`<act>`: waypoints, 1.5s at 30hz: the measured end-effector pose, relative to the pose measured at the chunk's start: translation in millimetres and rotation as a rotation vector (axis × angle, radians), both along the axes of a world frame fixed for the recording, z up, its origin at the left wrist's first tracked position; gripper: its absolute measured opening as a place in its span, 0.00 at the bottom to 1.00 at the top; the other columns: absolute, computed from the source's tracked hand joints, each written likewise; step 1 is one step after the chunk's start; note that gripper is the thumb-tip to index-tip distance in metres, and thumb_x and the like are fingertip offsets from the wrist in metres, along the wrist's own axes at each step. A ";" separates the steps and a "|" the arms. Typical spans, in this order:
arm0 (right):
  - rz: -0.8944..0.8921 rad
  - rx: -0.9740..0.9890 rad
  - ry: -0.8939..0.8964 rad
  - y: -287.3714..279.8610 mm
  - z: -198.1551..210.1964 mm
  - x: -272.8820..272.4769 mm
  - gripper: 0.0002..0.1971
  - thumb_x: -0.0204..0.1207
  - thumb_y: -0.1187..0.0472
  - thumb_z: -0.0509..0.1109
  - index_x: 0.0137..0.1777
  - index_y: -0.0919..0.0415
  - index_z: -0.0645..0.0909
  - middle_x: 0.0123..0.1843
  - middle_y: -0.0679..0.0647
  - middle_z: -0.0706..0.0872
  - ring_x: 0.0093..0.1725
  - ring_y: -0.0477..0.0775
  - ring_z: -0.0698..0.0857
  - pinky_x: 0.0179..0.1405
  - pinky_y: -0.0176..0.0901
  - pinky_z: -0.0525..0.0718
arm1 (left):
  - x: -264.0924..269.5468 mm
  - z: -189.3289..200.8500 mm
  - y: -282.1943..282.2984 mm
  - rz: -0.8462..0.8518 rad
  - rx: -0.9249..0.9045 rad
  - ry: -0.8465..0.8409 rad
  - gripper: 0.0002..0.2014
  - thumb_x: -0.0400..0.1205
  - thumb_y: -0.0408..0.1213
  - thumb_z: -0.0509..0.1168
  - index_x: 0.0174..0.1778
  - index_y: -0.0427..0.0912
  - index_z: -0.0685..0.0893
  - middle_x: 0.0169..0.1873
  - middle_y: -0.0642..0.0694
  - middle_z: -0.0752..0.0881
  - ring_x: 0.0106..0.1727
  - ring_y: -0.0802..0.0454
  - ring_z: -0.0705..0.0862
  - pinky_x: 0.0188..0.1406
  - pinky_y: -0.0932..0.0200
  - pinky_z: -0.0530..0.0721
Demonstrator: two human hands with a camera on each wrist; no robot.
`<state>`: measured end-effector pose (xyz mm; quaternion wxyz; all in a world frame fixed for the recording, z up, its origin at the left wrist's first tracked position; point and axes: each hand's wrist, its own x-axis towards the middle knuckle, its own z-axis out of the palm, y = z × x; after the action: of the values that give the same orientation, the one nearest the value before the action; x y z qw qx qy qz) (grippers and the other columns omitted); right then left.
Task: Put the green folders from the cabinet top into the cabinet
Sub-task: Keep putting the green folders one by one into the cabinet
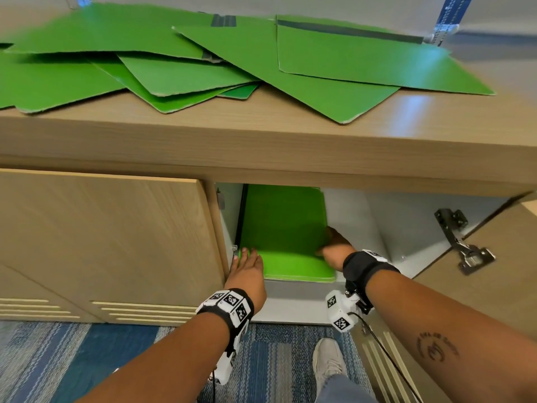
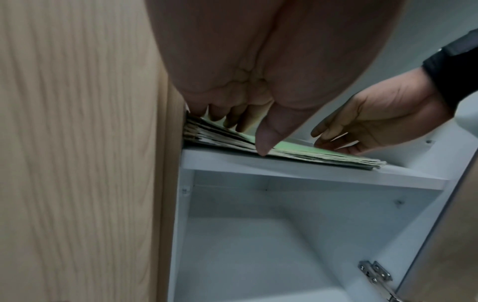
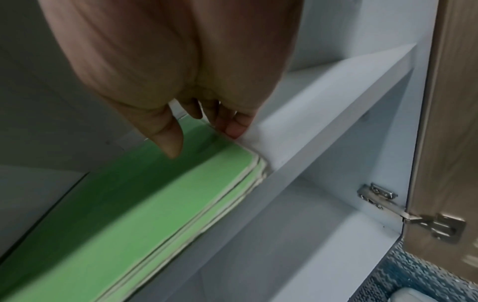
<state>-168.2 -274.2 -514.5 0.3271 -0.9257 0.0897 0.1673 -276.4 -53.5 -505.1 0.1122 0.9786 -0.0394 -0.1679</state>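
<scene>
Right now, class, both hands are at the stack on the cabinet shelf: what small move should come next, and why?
Probably draw both hands out and reach up for another folder. The stack inside already lies flat on the shelf, with the left hand and right hand only steadying its sides, while many green folders still lie scattered on the cabinet top.
</scene>
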 end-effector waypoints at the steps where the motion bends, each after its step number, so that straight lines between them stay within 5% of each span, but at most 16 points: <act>1: 0.007 -0.024 0.010 1.0 4.4 -1.3 0.37 0.63 0.65 0.77 0.75 0.54 0.71 0.69 0.60 0.82 0.66 0.63 0.82 0.66 0.49 0.82 | -0.6 2.1 0.7 -0.005 -0.016 -0.008 0.40 0.76 0.24 0.57 0.84 0.35 0.48 0.85 0.40 0.43 0.85 0.43 0.38 0.84 0.48 0.38; 4: 0.015 -0.069 0.026 6.2 19.0 -10.0 0.36 0.65 0.64 0.79 0.75 0.59 0.72 0.69 0.61 0.81 0.66 0.62 0.83 0.62 0.43 0.82 | -2.3 12.9 3.9 -0.009 -0.052 -0.029 0.39 0.76 0.24 0.57 0.84 0.35 0.49 0.85 0.40 0.46 0.85 0.43 0.40 0.83 0.50 0.38; 8: 0.052 -0.120 -0.015 11.6 31.5 -17.3 0.41 0.61 0.52 0.78 0.76 0.55 0.70 0.72 0.63 0.76 0.66 0.64 0.81 0.66 0.50 0.82 | -3.9 36.2 6.8 -0.007 -0.123 -0.047 0.36 0.79 0.30 0.60 0.83 0.35 0.53 0.84 0.40 0.53 0.85 0.41 0.46 0.84 0.50 0.44; 13: 0.223 -0.122 -0.103 36.5 103.1 -62.5 0.36 0.76 0.53 0.72 0.81 0.61 0.63 0.79 0.62 0.67 0.76 0.61 0.72 0.74 0.43 0.72 | -21.8 81.0 5.1 -0.073 -0.244 -0.113 0.35 0.82 0.40 0.62 0.84 0.41 0.56 0.84 0.41 0.54 0.85 0.44 0.48 0.83 0.54 0.48; 18: 0.392 -0.042 -0.252 63.2 193.9 -108.7 0.29 0.77 0.54 0.69 0.77 0.60 0.69 0.74 0.58 0.76 0.70 0.55 0.79 0.68 0.41 0.76 | -39.5 166.4 5.9 -0.109 -0.342 -0.236 0.33 0.82 0.43 0.64 0.83 0.44 0.61 0.83 0.44 0.59 0.83 0.48 0.58 0.82 0.55 0.58; 22: 0.468 -0.019 -0.371 78.0 261.6 -139.9 0.19 0.76 0.56 0.68 0.67 0.56 0.78 0.63 0.56 0.84 0.58 0.53 0.84 0.58 0.43 0.81 | -55.1 237.3 9.5 -0.127 -0.372 -0.351 0.23 0.80 0.41 0.63 0.72 0.46 0.75 0.68 0.45 0.78 0.68 0.48 0.79 0.70 0.56 0.75; 26: 0.467 0.034 -0.465 80.2 313.5 -157.6 0.12 0.77 0.55 0.66 0.60 0.51 0.82 0.56 0.49 0.88 0.55 0.49 0.85 0.59 0.46 0.82 | -63.9 291.7 17.2 -0.070 -0.381 -0.499 0.13 0.78 0.43 0.62 0.57 0.52 0.84 0.53 0.49 0.87 0.54 0.50 0.84 0.57 0.55 0.82; 29: 0.435 0.047 -0.597 80.7 351.5 -155.7 0.09 0.76 0.55 0.67 0.54 0.53 0.83 0.51 0.49 0.88 0.51 0.50 0.85 0.54 0.46 0.83 | -57.7 325.1 21.3 -0.026 -0.436 -0.692 0.09 0.79 0.41 0.61 0.49 0.53 0.85 0.49 0.51 0.84 0.52 0.53 0.82 0.56 0.54 0.81; 31: 0.392 0.045 -0.651 82.1 371.3 -141.7 0.10 0.76 0.57 0.67 0.55 0.56 0.83 0.52 0.51 0.88 0.52 0.51 0.84 0.53 0.43 0.81 | -44.8 340.2 22.8 -0.030 -0.353 -0.746 0.13 0.79 0.41 0.60 0.58 0.51 0.83 0.58 0.49 0.81 0.62 0.51 0.79 0.63 0.53 0.77; 33: 0.351 0.016 -0.678 84.6 382.6 -121.1 0.12 0.76 0.58 0.68 0.58 0.58 0.83 0.56 0.53 0.87 0.56 0.53 0.84 0.56 0.42 0.79 | -30.4 343.9 23.8 -0.042 -0.158 -0.615 0.22 0.82 0.46 0.58 0.73 0.51 0.74 0.76 0.46 0.71 0.77 0.45 0.68 0.77 0.47 0.67; 35: 0.340 -0.063 -0.656 87.9 385.5 -99.3 0.17 0.76 0.57 0.68 0.64 0.58 0.81 0.64 0.56 0.84 0.63 0.56 0.82 0.62 0.42 0.77 | -23.2 339.2 26.0 -0.054 0.022 -0.438 0.27 0.85 0.53 0.51 0.82 0.52 0.60 0.84 0.45 0.54 0.84 0.41 0.53 0.82 0.39 0.52; 38: 0.395 -0.300 -0.546 93.8 380.5 -72.3 0.30 0.76 0.50 0.67 0.77 0.59 0.70 0.77 0.60 0.72 0.75 0.61 0.72 0.75 0.49 0.71 | -21.5 325.9 28.3 -0.067 0.102 -0.385 0.29 0.86 0.58 0.40 0.84 0.54 0.50 0.85 0.48 0.48 0.85 0.43 0.45 0.83 0.40 0.45; 42: 0.317 -0.515 -0.520 84.2 376.7 -44.4 0.39 0.76 0.37 0.61 0.81 0.60 0.61 0.84 0.59 0.59 0.82 0.62 0.62 0.78 0.59 0.66 | -16.4 323.7 29.6 -0.055 0.110 -0.347 0.30 0.86 0.58 0.40 0.84 0.54 0.49 0.85 0.50 0.47 0.85 0.46 0.44 0.83 0.41 0.44; 45: 0.313 -0.556 -0.387 68.9 371.2 -32.4 0.41 0.76 0.31 0.54 0.79 0.61 0.64 0.81 0.61 0.65 0.79 0.63 0.67 0.76 0.58 0.69 | -11.6 328.1 29.9 -0.055 0.077 -0.295 0.31 0.86 0.59 0.41 0.84 0.53 0.47 0.85 0.50 0.46 0.85 0.47 0.43 0.83 0.42 0.42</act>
<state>-200.7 -205.3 -143.3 0.0447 -0.9962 -0.0746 0.0067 -287.9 -23.6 -177.0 0.0632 0.9948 -0.0757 -0.0266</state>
